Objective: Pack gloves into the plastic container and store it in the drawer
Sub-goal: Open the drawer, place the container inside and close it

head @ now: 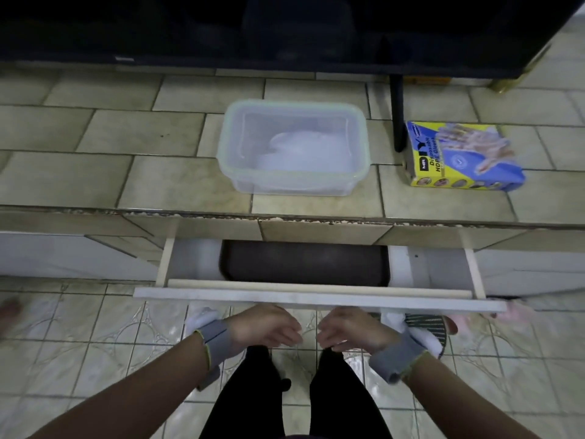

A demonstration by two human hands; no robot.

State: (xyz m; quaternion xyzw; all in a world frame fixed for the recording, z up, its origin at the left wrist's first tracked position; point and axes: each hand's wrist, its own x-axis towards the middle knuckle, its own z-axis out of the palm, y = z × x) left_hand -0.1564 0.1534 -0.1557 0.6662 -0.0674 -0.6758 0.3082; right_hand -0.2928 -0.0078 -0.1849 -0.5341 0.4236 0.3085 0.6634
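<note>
A clear plastic container [294, 147] with a pale green rim stands lidless on the tiled counter. Thin translucent gloves [300, 150] lie inside it. To its right lies a yellow and blue disposable glove box [459, 156]. Below the counter edge the white drawer [316, 294] is pulled out, and a dark brown tray [304, 261] sits in it. My left hand [266, 327] and my right hand [351, 329] hang just under the drawer front, close together. Their fingers are loosely curled and hold nothing. Grey wristbands wrap both wrists.
A black appliance [285, 26] runs along the back of the counter, and its black leg [397, 112] stands between container and glove box. White cabinet fronts flank the drawer. My legs in black trousers [294, 391] stand on a tiled floor [95, 343].
</note>
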